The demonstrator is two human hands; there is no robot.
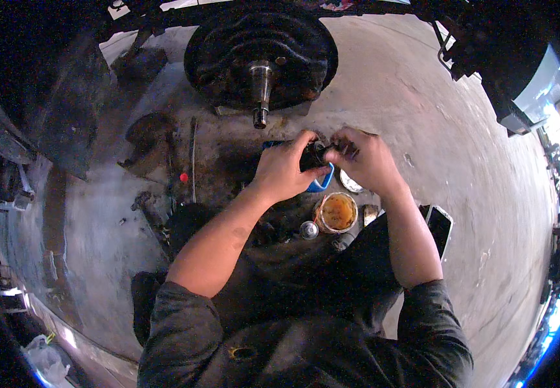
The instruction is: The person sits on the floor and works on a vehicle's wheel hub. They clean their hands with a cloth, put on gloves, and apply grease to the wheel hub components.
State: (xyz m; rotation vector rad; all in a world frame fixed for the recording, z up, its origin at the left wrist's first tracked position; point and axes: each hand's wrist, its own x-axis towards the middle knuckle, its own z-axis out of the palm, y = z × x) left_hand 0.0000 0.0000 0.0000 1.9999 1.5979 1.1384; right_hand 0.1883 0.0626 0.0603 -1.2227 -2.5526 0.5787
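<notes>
My left hand point(278, 169) grips a small black, greasy part point(315, 155) from its left side, thumb beneath. My right hand point(367, 161) has its fingers curled on the same part from the right; its fine detail is hard to make out. Just below them is a blue object point(322, 183), partly hidden by my hands, beside a white round lid point(351, 183). A tub of amber grease point(335, 213) and a small silver can point(309, 229) stand nearer to me. Above my hands, a metal spindle point(260, 84) sticks out from a round black backing plate point(260, 35).
A long thin rod point(194, 161), a red cap point(183, 177) and dark rusty parts point(144, 149) lie to the left on the stained floor point(474, 246). A dark-screened flat device point(439, 231) lies by my right leg. Vehicle structure point(500, 64) frames the top.
</notes>
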